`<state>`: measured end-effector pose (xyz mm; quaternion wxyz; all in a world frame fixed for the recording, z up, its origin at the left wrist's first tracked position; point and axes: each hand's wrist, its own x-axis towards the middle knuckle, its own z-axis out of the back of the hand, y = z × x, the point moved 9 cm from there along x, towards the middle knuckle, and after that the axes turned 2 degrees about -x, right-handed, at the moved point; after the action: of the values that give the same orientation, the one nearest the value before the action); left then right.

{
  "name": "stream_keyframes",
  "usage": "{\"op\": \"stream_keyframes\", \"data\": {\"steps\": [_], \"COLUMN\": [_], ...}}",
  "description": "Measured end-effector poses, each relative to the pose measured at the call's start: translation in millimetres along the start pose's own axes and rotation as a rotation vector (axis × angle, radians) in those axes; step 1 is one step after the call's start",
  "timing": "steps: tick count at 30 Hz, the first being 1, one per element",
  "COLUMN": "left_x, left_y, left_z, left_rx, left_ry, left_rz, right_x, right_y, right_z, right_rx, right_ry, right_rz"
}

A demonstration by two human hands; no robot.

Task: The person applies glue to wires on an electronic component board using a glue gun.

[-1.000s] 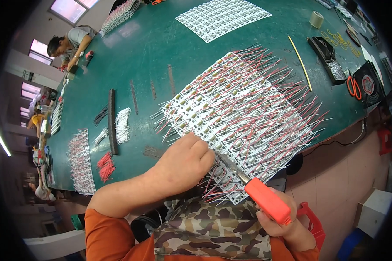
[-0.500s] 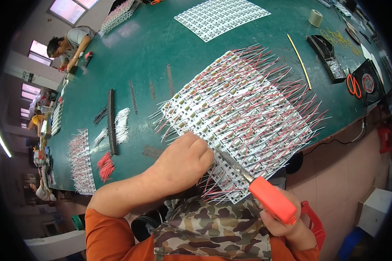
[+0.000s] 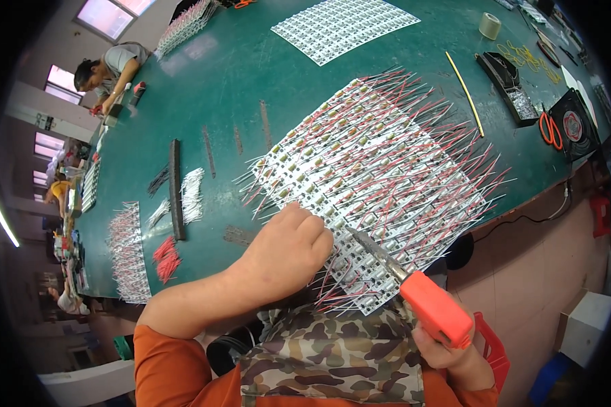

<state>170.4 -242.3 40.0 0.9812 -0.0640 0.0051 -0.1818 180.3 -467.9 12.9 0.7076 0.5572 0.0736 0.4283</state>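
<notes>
A white panel of small circuit boards point(image 3: 332, 156) lies on the table in front of me, bristling with red and white wires. My left hand point(image 3: 288, 244) rests at the panel's lower left part with its fingers closed; what they hold, if anything, is hidden beneath the knuckles. Wrapped around the red handle of a soldering iron point(image 3: 436, 308) is my right hand point(image 3: 441, 349). The iron's dark metal tip points up and left over the panel, a little right of my left hand's knuckles. Whether the tip touches a board cannot be told.
Left of the panel are red wires point(image 3: 165, 259), white wires point(image 3: 192, 195) and a dark bar point(image 3: 175, 190). A second wired panel point(image 3: 129, 254) lies farther left, a bare panel point(image 3: 343, 27) at the back. Orange scissors point(image 3: 550, 130) and a fan point(image 3: 574, 127) stand right. Another person point(image 3: 115, 68) works far left.
The soldering iron and my right hand have shifted slightly to the right, and its tip is farther from my left hand. My left hand stays almost in place.
</notes>
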Motion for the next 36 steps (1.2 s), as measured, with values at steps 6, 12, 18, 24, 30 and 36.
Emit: {"op": "stream_keyframes", "data": {"steps": [6, 12, 18, 24, 30, 36], "left_x": [-4.3, -11.2, -11.2, -10.8, -8.8, -7.4], "left_y": [-0.7, -5.2, -7.8, -7.9, -8.5, -8.8], "left_z": [4.6, 3.8, 1.0, -0.5, -0.4, -1.6], "left_rx": [0.028, -0.014, -0.002, -0.010, -0.012, -0.011], "left_ry": [-0.160, -0.171, -0.165, -0.155, -0.138, -0.126], "left_rz": [0.023, 0.009, -0.013, -0.023, -0.028, -0.034], "right_x": [-12.1, -35.6, -10.1, -1.3, -2.7, -4.5], "right_y": [-1.8, -15.3, -2.6, 3.3, 1.1, 2.4], "right_z": [1.8, -2.3, -5.8, -7.4, -8.6, -8.6], "right_rx": [-0.027, -0.005, 0.032, 0.038, 0.045, 0.020], "right_ry": [0.026, 0.054, 0.040, 0.016, 0.032, 0.052], "right_rz": [-0.028, -0.141, -0.031, 0.007, -0.036, -0.041]}}
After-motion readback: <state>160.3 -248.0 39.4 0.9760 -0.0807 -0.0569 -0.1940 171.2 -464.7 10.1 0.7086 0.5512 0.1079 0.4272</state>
